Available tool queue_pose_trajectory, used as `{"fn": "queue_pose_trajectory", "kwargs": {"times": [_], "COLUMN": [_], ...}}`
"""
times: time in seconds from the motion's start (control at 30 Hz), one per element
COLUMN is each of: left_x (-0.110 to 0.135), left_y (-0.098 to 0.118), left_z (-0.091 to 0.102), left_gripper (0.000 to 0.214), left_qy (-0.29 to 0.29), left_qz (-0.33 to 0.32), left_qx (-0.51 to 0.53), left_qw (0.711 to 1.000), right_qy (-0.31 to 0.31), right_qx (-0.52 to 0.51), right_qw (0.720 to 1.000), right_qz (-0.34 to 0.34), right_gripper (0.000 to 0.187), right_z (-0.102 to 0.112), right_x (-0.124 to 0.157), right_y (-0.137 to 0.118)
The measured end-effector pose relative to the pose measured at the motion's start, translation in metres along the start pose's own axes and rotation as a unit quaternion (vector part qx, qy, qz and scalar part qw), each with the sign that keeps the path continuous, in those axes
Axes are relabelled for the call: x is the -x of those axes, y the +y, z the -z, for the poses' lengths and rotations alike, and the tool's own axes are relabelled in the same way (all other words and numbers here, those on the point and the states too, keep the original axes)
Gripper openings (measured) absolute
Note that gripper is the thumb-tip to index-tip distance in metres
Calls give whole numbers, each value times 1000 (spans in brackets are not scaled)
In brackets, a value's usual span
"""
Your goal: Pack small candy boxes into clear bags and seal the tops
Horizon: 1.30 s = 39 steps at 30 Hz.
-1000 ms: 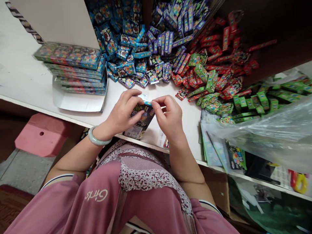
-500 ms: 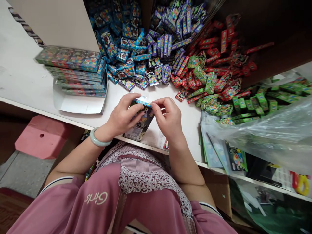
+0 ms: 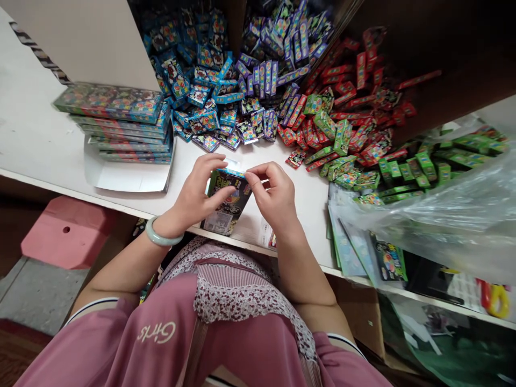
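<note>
I hold a flat printed carton [image 3: 226,201] upright over the near edge of the white table [image 3: 36,134]. My left hand [image 3: 197,193] wraps its left side, thumb across the front. My right hand [image 3: 274,196] pinches the blue top flap at the carton's upper right corner. Behind the carton lie heaps of small boxes: blue ones [image 3: 201,80], purple ones [image 3: 274,59], red ones [image 3: 355,97] and green ones [image 3: 415,166].
A stack of flat multi-coloured packs [image 3: 121,123] rests on a white sheet at the left. A clear plastic bag [image 3: 455,215] covers flat cartons at the right. A pink stool [image 3: 64,236] stands below the table's left edge.
The carton has been raised more upright and its blue top flap folded down. Both hands stay on it, shifted slightly left.
</note>
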<state>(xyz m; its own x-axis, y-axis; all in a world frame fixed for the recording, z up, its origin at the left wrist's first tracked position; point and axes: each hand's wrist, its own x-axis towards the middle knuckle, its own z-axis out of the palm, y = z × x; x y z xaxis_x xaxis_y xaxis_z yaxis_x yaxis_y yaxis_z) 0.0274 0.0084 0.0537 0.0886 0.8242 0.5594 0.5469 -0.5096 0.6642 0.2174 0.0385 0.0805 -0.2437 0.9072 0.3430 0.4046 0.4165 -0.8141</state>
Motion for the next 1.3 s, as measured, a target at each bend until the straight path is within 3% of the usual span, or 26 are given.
{"fn": "queue_pose_trajectory", "kwargs": {"times": [0.17, 0.33, 0.6, 0.87, 1.17, 1.3], "left_x": [-4, -9, -8, -17, -12, -5], "left_y": [-8, -8, -1, 11, 2, -2], "left_z": [-7, -15, -17, -13, -14, -17], "left_gripper": [39, 39, 29, 24, 28, 34], "left_qy": [23, 50, 33, 22, 9, 59], "left_qz": [90, 79, 107, 189, 121, 44], "left_qx": [127, 109, 117, 139, 98, 39], "left_qw": [988, 990, 987, 972, 988, 996], "right_qy": [-12, -5, 0, -4, -9, -6], "right_qx": [-15, -4, 1, -34, -55, -52], "right_qw": [1000, 1000, 1000, 999, 998, 999], "right_qz": [10, 13, 12, 4, -2, 1], "right_gripper": [11, 13, 19, 19, 17, 16], "right_z": [2, 1, -1, -2, -4, -4], "right_x": [-3, -3, -3, -5, -5, -5], "right_y": [-2, -2, -1, -2, 2, 2]}}
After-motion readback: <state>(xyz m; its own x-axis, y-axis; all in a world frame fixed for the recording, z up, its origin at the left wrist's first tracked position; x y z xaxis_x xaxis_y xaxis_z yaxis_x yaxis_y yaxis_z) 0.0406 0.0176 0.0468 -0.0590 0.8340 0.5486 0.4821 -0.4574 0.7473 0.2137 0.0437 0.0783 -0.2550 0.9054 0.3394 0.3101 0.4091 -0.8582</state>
